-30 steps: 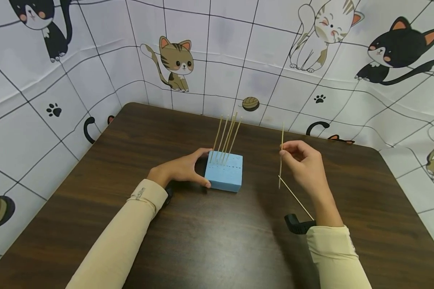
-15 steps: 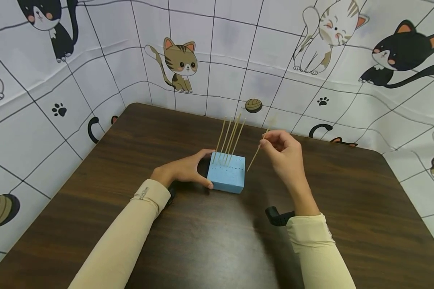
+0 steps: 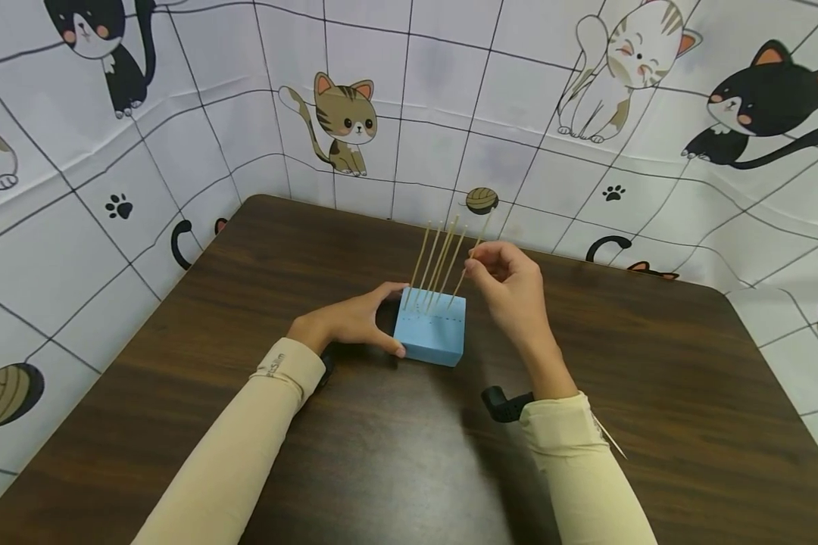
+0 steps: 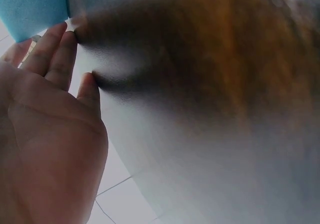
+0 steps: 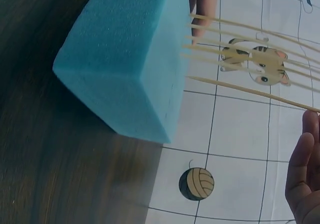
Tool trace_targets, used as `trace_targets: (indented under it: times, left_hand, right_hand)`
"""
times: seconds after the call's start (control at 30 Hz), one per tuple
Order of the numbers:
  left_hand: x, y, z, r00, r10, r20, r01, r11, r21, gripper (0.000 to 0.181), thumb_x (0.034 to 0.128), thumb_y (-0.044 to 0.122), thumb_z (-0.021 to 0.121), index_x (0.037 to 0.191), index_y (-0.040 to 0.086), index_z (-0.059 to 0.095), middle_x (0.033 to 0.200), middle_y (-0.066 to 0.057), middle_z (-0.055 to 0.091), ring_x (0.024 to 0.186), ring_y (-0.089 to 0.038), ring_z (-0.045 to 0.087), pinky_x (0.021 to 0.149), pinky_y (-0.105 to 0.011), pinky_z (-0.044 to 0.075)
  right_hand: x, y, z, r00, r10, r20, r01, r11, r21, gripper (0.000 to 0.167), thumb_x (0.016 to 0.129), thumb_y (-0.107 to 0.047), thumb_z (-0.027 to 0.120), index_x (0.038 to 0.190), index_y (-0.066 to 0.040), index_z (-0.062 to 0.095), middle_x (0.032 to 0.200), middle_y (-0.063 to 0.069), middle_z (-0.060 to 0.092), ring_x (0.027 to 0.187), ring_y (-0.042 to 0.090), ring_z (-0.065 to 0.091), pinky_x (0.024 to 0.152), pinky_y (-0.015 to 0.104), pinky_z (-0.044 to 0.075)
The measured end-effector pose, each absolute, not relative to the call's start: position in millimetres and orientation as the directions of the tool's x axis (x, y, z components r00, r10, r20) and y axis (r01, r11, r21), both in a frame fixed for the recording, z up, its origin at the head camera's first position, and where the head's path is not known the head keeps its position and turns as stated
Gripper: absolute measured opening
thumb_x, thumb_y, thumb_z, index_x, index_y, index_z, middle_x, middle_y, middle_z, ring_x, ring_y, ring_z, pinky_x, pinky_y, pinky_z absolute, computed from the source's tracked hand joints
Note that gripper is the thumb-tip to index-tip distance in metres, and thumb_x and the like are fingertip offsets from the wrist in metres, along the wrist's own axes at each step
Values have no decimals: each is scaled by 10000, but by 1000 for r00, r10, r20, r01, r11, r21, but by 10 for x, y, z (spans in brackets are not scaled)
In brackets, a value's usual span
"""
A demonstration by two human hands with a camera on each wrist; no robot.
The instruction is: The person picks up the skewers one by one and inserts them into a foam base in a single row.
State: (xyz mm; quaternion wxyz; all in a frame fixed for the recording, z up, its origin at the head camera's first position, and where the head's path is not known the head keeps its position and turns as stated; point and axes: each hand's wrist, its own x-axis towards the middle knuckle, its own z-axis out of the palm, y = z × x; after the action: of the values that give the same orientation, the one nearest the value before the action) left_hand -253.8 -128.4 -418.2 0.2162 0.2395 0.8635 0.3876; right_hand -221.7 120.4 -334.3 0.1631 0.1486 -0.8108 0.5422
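Observation:
A light-blue foam block [image 3: 431,337] rests on the table, with several thin wooden skewers [image 3: 419,261] standing slanted in its top. My left hand [image 3: 349,321] steadies the block from the left, thumb at the front corner and forefinger at the back one. Between thumb and fingertips, my right hand [image 3: 516,294] pinches another skewer [image 5: 250,90]. Its pointed lower end is at the block's top, right of the standing row; in the right wrist view the tip appears beside the surface, and I cannot tell whether it touches. A row of small dark marks runs across the top.
One loose skewer [image 3: 612,437] lies on the dark wooden table [image 3: 375,454], partly hidden behind the right sleeve. A white curtain [image 3: 436,91] printed with cats and grid lines hangs beyond the table's back and left edges.
My right hand has moved left with the skewer, from right of the block to its top, and the skewer now leans. The left hand and block stay in place.

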Motion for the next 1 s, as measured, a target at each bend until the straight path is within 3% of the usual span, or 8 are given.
trace_targets:
  times: [1.0]
  left_hand:
    - [-2546, -1280, -4178, -789, 589, -172, 259, 574, 777, 1174, 721, 453, 872, 1590, 216, 118, 1616, -55, 245, 1480, -236, 248, 1185, -480, 240]
  right_hand:
    - [-2234, 1092, -3377, -890, -108, 443, -445, 424, -789, 97, 937, -56, 668, 1006, 10, 654, 902, 146, 696, 759, 19, 610, 687, 163, 482]
